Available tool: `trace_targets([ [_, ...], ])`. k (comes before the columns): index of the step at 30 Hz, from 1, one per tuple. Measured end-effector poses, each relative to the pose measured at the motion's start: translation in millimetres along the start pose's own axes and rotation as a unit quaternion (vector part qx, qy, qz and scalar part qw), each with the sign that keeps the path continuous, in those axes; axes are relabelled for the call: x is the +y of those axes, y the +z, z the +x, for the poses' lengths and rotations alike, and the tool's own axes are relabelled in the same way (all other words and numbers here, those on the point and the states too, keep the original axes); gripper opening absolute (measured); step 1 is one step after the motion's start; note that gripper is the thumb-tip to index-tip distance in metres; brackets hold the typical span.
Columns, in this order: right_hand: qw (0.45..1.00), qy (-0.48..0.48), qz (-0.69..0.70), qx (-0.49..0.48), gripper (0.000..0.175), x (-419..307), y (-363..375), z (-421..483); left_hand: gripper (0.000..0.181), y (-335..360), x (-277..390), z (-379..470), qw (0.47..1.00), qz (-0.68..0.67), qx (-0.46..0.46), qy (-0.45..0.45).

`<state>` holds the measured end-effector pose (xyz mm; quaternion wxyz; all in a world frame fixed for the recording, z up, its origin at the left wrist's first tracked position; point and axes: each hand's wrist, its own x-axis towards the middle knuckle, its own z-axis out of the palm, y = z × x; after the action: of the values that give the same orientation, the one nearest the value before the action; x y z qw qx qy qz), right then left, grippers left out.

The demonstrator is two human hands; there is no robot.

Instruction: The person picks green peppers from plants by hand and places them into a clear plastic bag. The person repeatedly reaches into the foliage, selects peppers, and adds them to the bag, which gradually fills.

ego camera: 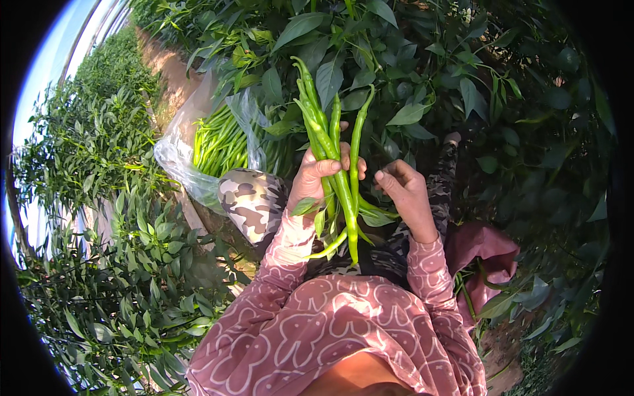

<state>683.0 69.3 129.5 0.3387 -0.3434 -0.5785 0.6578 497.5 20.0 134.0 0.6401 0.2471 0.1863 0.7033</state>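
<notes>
My left hand (317,173) grips a bunch of several long green chili peppers (342,183), held upright in front of my lap. Their ends stick out above and below the fist, and a few small leaves hang among the lower ends. My right hand (402,185) is just to the right of the bunch, apart from it. Its fingers are bent in, with the thumb close to the index finger; nothing shows between them. A clear plastic bag (173,148) stands beyond my left knee, its mouth showing many picked green chilies (220,141).
Leafy pepper plants (356,64) crowd the front and right side. Another row of plants (99,123) runs along the left, past a strip of bare soil (171,64). My camouflage-clad knee (252,200) lies beside the bag. A dull pink cloth (483,252) lies at my right hip.
</notes>
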Motion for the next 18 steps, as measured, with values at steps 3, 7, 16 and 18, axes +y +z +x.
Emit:
trace_targets([
  [3, 0.996, 0.017, 0.013, -0.081, 0.025, -8.2, 28.1, -2.8, 0.074, 3.9, -5.2, -0.3, 1.0, 0.015, 0.02, -0.008],
  [7, 0.997, 0.016, -0.008, -0.075, 0.025, 1.6, 34.9, -8.3, 0.071, 4.6, -15.2, -2.6, 0.997, -0.031, 0.073, 0.023],
  [16, 0.991, 0.07, 0.107, -0.039, 0.034, -1.2, 29.0, -3.6, 0.039, -11.2, -26.5, -6.9, 0.994, 0.016, 0.104, -0.008],
  [18, 0.985, 0.069, 0.151, -0.049, 0.033, -0.3, 19.5, -1.4, 0.034, -12.4, -28.4, -7.2, 0.995, -0.084, 0.053, 0.01],
])
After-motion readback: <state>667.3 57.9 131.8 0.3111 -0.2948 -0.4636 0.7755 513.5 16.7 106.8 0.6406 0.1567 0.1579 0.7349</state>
